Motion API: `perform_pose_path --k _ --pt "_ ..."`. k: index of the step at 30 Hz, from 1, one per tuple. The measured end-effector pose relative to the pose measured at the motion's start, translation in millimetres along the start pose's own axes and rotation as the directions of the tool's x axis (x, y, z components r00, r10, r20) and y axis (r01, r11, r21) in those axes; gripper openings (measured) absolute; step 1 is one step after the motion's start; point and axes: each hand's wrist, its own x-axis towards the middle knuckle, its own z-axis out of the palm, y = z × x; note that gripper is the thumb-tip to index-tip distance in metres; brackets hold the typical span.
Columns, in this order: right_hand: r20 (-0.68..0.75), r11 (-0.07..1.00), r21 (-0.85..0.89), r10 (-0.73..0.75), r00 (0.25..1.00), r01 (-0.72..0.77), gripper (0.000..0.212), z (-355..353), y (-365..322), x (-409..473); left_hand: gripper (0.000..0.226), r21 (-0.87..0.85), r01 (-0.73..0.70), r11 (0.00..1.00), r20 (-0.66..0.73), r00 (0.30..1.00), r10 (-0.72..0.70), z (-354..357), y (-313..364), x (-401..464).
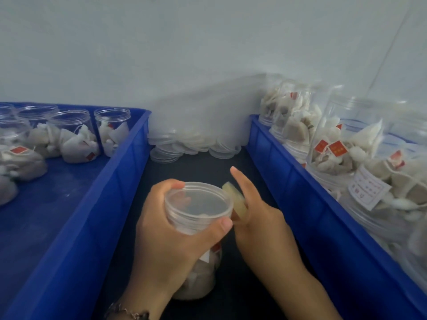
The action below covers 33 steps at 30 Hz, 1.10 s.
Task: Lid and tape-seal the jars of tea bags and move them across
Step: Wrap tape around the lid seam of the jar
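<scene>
Left hand (171, 241) grip is wrapped round the neck of a clear jar (196, 262), thumb at 3 o'clock on the lid (199, 200), fingers curled at 9. Jar stands on the dark counter (208, 167) between two blue bins, lid on, tea bags visible in its lower half.

Right hand (256, 213) holds a tape roll (234, 200) against the lid rim at 3 o'clock; index finger straight, pointing to 12, roll sits on the palm side. Can't tell how the other fingers lie.

Left bin (129, 172) at 9 o'clock: open jars of tea bags. Right bin (288, 181) at 3 o'clock: lidded jars lying stacked. Pile of spare lids (194, 139) at 12 o'clock on the counter, against the wall.
</scene>
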Motion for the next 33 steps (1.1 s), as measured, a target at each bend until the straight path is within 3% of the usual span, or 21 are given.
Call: perform_pose_path --k 9,21,25,33 --pt "0.090 0.955 0.288 -0.104 0.990 0.075 0.075 -19.4 16.5 2.7 0.086 0.043 0.091 0.995 0.019 0.996 -0.092 -10.7 -3.6 10.1" --pt "0.055 0.966 0.224 -0.142 0.988 0.126 0.066 -13.0 14.1 2.3 0.091 0.033 0.107 0.994 -0.034 0.994 -0.106 -12.2 -5.9 10.0" --pt "-0.056 0.968 0.199 -0.143 0.988 0.152 0.056 -5.7 9.7 0.9 0.090 0.069 0.092 0.993 -0.043 0.995 -0.090 -10.4 -4.2 9.4" --pt "-0.350 0.962 0.209 -0.095 0.932 0.176 0.056 19.6 5.8 2.1 0.079 0.109 0.088 0.990 -0.224 0.973 -0.062 3.1 -7.1 4.0"
